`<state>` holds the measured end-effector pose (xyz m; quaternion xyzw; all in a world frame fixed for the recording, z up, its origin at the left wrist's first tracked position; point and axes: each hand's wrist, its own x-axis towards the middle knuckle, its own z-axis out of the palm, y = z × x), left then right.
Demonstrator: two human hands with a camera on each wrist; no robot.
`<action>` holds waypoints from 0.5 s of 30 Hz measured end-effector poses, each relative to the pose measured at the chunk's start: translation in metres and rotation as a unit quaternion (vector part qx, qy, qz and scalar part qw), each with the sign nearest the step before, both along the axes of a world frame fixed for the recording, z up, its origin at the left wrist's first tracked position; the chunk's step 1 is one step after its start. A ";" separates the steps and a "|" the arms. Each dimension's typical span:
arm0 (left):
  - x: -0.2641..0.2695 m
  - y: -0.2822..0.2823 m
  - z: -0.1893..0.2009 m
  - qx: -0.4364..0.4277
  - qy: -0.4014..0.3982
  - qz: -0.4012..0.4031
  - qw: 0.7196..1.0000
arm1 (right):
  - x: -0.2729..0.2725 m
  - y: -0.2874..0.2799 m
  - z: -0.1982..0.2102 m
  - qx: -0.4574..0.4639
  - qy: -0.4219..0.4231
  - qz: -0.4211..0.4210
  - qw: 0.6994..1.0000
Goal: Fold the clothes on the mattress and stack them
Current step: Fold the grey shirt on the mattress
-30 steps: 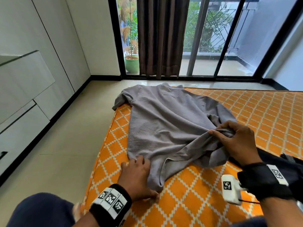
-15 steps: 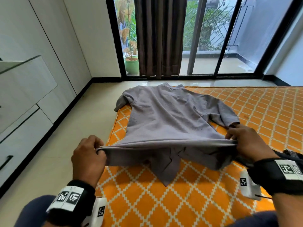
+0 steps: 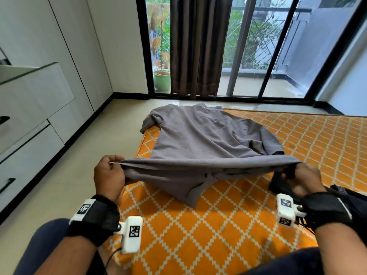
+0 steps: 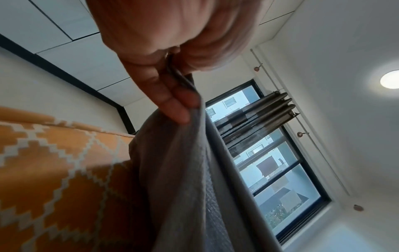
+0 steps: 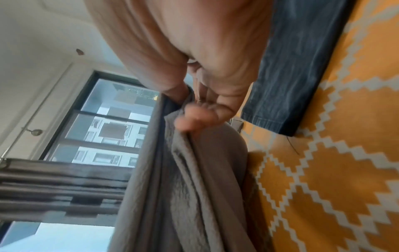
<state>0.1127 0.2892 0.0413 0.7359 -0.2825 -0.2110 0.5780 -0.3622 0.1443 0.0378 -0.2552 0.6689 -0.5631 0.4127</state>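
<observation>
I observe grey shirt (image 3: 200, 135) spread on orange mattress (image 3: 198, 225), collar end toward window. Left hand (image 3: 108, 175) pinches hem at left corner, right hand (image 3: 303, 178) pinches hem at right corner; hands wide apart, hem raised taut between them. Dark garment (image 5: 302, 59) lies beside right hand.

We see the grey shirt (image 3: 200, 139) as matt cloth with a fine crinkled weave. The orange mattress cover (image 3: 208, 231) looks like flat printed fabric. At the lower right, the dark garment (image 5: 302, 56) reads as denim. The floor (image 3: 59, 175) is smooth and glossy.
</observation>
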 end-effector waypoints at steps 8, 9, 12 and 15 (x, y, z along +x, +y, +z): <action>0.011 0.015 0.011 0.272 -0.212 -0.084 0.935 | -0.025 0.028 0.007 0.176 0.505 0.180 0.826; 0.014 0.015 0.011 0.314 -0.265 -0.104 0.906 | -0.021 0.030 0.008 0.191 0.518 0.199 0.810; 0.009 0.012 0.006 0.419 -0.383 -0.166 0.806 | -0.011 0.029 0.005 0.214 0.516 0.239 0.794; -0.026 0.016 0.016 0.432 -0.472 -0.240 0.730 | -0.008 0.026 -0.005 0.199 0.453 0.250 0.833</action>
